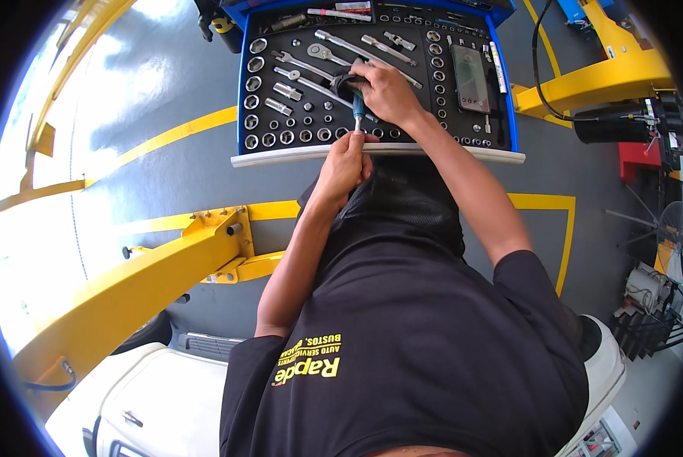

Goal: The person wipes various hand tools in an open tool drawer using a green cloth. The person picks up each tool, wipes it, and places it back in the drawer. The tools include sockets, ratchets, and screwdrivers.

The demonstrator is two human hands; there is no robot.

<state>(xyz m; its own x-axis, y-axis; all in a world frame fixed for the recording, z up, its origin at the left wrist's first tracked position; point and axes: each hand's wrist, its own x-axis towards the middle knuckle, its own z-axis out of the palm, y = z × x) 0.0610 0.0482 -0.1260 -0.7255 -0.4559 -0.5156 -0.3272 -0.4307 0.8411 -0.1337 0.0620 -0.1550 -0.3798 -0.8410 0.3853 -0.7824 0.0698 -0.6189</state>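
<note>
Over the front of an open tool drawer (376,152), my two hands meet at a blue-handled tool (358,107) with a bright metal shaft. My left hand (343,166) is closed on the shaft end, by the drawer's front edge. Above it, my right hand (388,93) grips a dark cloth (344,82) bunched at the far end of the blue handle. That end of the tool is hidden, so its exact kind cannot be made out. Beneath lie a ratchet (320,51), a long extension bar (351,47) and several chrome sockets (287,137) in a dark tray.
A phone (471,76) lies on the drawer's right side, beside a white marker-like stick (498,67). Yellow lift arms (136,282) reach in at left and right (585,87). Behind me stands a white vehicle (159,396). Yellow lines (562,244) mark the grey floor.
</note>
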